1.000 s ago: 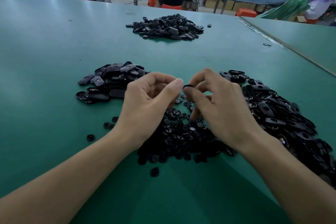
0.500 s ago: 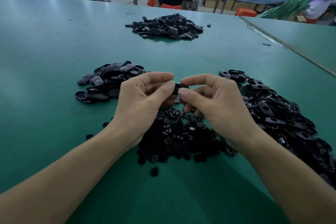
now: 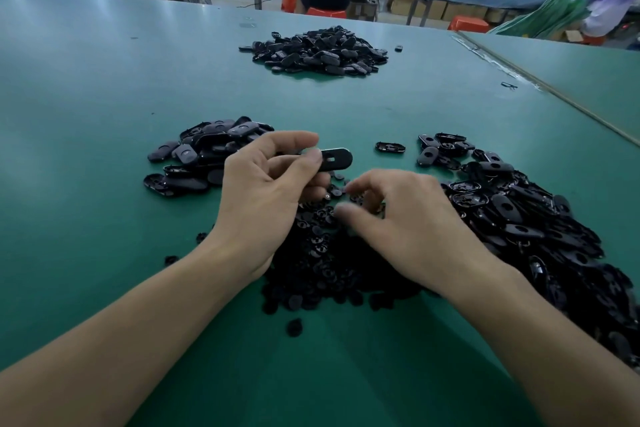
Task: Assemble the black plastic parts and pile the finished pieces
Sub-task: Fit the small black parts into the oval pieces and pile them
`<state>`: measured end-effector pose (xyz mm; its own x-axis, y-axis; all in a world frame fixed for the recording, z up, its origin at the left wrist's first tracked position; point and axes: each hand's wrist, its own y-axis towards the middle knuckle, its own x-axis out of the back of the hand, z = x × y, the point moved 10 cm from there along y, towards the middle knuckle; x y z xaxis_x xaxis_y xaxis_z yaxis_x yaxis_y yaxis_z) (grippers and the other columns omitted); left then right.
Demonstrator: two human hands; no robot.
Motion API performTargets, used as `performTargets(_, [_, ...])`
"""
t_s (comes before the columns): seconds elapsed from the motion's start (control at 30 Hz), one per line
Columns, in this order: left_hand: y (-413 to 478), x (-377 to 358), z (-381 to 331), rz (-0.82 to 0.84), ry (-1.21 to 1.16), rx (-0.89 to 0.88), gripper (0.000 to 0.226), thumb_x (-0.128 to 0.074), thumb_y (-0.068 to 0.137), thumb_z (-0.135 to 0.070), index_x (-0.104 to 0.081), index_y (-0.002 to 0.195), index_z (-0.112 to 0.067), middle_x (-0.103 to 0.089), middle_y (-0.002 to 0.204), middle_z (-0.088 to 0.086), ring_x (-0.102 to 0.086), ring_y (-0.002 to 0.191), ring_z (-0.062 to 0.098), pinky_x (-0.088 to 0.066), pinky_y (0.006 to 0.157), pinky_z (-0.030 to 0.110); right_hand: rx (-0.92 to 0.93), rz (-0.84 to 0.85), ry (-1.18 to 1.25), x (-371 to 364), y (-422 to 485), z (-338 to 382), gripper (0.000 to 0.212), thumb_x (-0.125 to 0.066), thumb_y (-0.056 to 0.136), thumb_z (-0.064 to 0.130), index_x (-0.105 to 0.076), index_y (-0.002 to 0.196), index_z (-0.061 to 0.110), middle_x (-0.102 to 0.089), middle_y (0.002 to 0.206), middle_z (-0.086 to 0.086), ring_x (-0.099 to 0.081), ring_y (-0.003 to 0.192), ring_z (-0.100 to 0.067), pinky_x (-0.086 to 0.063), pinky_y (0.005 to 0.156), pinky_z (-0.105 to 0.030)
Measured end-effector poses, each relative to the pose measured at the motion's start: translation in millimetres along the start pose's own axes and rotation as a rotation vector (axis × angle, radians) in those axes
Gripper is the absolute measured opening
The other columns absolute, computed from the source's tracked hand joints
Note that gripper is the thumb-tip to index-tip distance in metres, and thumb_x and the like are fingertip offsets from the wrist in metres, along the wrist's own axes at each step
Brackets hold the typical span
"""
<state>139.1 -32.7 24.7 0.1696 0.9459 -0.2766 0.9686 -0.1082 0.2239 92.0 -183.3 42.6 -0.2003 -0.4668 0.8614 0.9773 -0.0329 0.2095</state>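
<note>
My left hand (image 3: 266, 194) pinches a flat black oval plastic piece (image 3: 337, 159) between thumb and fingers, its free end pointing right above the table. My right hand (image 3: 405, 222) is lower, fingers curled down onto the heap of small round black parts (image 3: 322, 263) in front of me; it is blurred, and whether it holds a part is unclear. A pile of oval shells (image 3: 540, 229) lies to the right. A smaller pile of oval pieces (image 3: 204, 156) sits to the left, behind my left hand.
The green table (image 3: 104, 149) carries a third black pile (image 3: 315, 50) at the far middle. A single shell (image 3: 390, 147) lies alone between the piles. A seam (image 3: 554, 94) runs diagonally at the right. People work at a blue bench beyond.
The hands have separated. My left hand keeps the oval piece, now turned flat. My right hand has dropped from it onto the heap of small round parts.
</note>
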Motion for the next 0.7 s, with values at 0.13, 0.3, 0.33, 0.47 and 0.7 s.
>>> performTargets(0.13, [0,-1,0,0.003,-0.01,0.003,0.007,-0.064,0.094,-0.002,-0.069,0.097,-0.007,-0.073,0.071,0.002,-0.068,0.064,0.01,-0.055,0.062,0.019,0.02,0.051,-0.021,-7,-2,5,0.014,-0.067,0.091,0.041,-0.072,0.095,0.028,-0.064,0.088,0.008,-0.059,0.091,-0.015,-0.05,0.085,-0.037])
performTargets(0.3, [1,-1,1,0.005,-0.003,0.003,0.007,-0.065,0.094,-0.003,-0.069,0.093,-0.009,-0.072,0.068,0.0,-0.068,0.064,0.01,-0.055,0.062,0.018,-0.003,0.037,0.049,-5,-1,1,0.007,-0.07,0.091,0.034,-0.072,0.088,0.027,-0.067,0.081,0.011,-0.058,0.079,-0.009,-0.047,0.077,-0.028])
performTargets(0.33, [1,-1,1,0.005,-0.002,0.003,0.007,-0.065,0.094,-0.003,-0.069,0.093,-0.009,-0.072,0.069,0.0,-0.068,0.064,0.01,-0.055,0.062,0.018,-0.004,0.035,0.056,-5,0,1,0.007,-0.07,0.091,0.034,-0.071,0.088,0.028,-0.067,0.082,0.011,-0.058,0.079,-0.009,-0.047,0.077,-0.028])
performTargets(0.47, [1,-1,1,0.0,0.004,0.004,0.007,-0.066,0.093,-0.003,-0.069,0.094,-0.008,-0.073,0.072,0.002,-0.069,0.066,0.01,-0.056,0.064,0.019,0.018,-0.021,0.116,0,0,2,0.01,-0.063,0.096,0.032,-0.065,0.088,0.027,-0.067,0.082,0.009,-0.06,0.079,-0.012,-0.049,0.075,-0.032])
performTargets(0.7, [-2,-1,1,0.007,0.05,0.001,0.011,-0.07,0.089,0.001,-0.07,0.09,-0.01,-0.076,0.079,0.01,-0.075,0.074,0.021,-0.058,0.068,0.023,0.107,-0.185,0.368,20,-2,14,0.011,-0.069,0.093,0.017,-0.066,0.086,0.025,-0.066,0.071,0.012,-0.06,0.067,-0.003,-0.043,0.06,-0.011])
